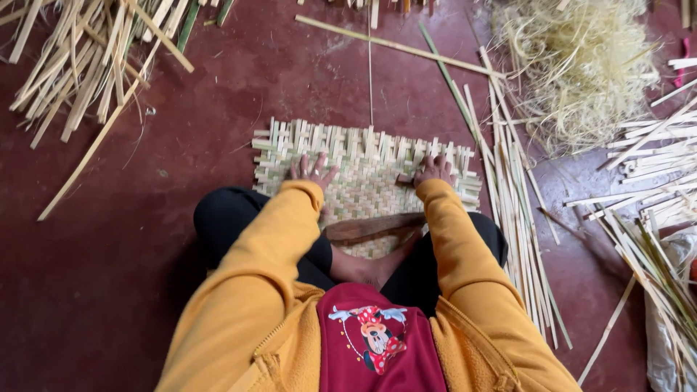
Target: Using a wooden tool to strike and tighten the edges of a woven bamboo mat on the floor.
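On the red floor, both hands lay flat and spread on the woven mat, left hand at nine o'clock, right hand at three, apparently pinning its strips in place.

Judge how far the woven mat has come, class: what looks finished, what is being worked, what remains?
Done: the woven mat has a tight checkered middle. In hand: the left hand and right hand press flat on it near the far edge, holding nothing. Left: loose strip ends stick out unwoven along the far edge, and spare strips lie unused on the red floor at the right.
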